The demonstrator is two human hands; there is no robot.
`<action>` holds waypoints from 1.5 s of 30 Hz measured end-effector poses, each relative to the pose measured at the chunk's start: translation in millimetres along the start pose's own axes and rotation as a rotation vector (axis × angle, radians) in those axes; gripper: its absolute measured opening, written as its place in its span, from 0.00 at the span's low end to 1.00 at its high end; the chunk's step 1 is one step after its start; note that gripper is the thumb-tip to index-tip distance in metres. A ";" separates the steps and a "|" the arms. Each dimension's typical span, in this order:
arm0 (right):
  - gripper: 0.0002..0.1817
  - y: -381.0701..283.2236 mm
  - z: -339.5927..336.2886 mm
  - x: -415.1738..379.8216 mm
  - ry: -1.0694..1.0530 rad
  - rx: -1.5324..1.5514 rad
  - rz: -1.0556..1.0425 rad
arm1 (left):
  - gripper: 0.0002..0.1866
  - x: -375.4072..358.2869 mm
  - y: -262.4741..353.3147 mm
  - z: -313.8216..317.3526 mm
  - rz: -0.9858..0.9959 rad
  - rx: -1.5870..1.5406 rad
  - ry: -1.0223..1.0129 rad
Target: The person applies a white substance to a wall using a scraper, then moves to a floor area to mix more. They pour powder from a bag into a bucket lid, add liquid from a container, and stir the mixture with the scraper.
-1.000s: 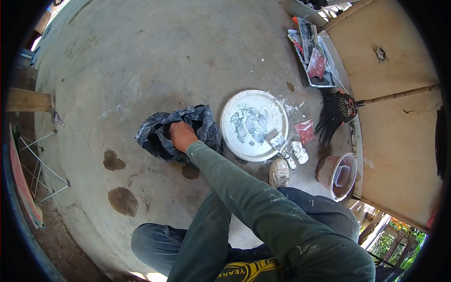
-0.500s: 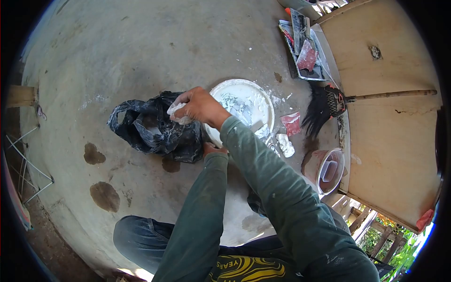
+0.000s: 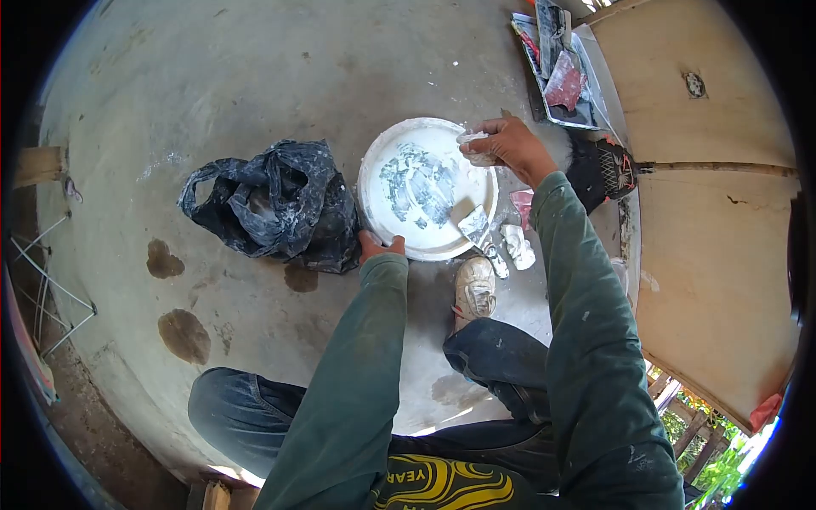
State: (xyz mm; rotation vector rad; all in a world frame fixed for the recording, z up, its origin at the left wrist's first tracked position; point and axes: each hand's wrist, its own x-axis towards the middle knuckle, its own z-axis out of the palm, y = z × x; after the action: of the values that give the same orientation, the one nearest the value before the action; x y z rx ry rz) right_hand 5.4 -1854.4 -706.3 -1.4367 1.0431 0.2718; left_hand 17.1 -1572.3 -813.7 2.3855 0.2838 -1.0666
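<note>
A round white tray (image 3: 367,191), smeared with white paste, lies on the concrete floor in front of me. My left hand (image 3: 379,246) is at its near left rim, fingers closed on the edge. Above the tray's right rim, my right hand (image 3: 514,146) pinches a crumpled whitish wad (image 3: 478,148). A paste-covered putty knife (image 3: 478,228) rests over the near right rim, its handle pointing toward my shoe. Beside that handle lies another crumpled white piece (image 3: 517,246). To the left of the tray, a black plastic bag (image 3: 293,200) slumps with its handles up.
A paint tray (image 3: 586,119) with tools and a dark red piece stands at the back right. A black-bristled broom (image 3: 608,168) leans toward the wooden panel (image 3: 714,229). My shoe (image 3: 474,289) is close to the tray. Damp spots (image 3: 183,336) mark the floor at left.
My right hand has swung from over the black bag to the tray's right side, keeping the whitish wad. My left hand stays at the rim. The view has shifted slightly.
</note>
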 end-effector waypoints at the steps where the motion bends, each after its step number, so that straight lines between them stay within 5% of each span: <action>1: 0.21 5.6 -6.5 0.8 0.046 -0.056 0.003 | 0.33 -1.3 -1.3 -0.1 -0.002 0.006 -0.002; 10: 0.25 76.7 -36.9 30.8 0.243 -0.293 -0.017 | 0.22 3.7 -14.5 9.6 0.202 -0.030 0.290; 24: 0.19 72.1 -19.8 20.2 0.413 -0.684 -0.133 | 0.26 21.5 -44.4 32.4 0.182 -0.881 0.042; 45: 0.13 53.3 -9.8 38.2 0.407 -0.861 -0.368 | 0.30 30.4 -55.9 22.4 0.131 -0.909 -0.129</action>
State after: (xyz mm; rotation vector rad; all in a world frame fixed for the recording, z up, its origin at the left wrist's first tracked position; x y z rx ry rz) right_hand -15.5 -1869.1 -767.5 -2.5072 0.9938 0.1628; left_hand 1.8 -1537.2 -869.1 1.4952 0.4428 -0.7833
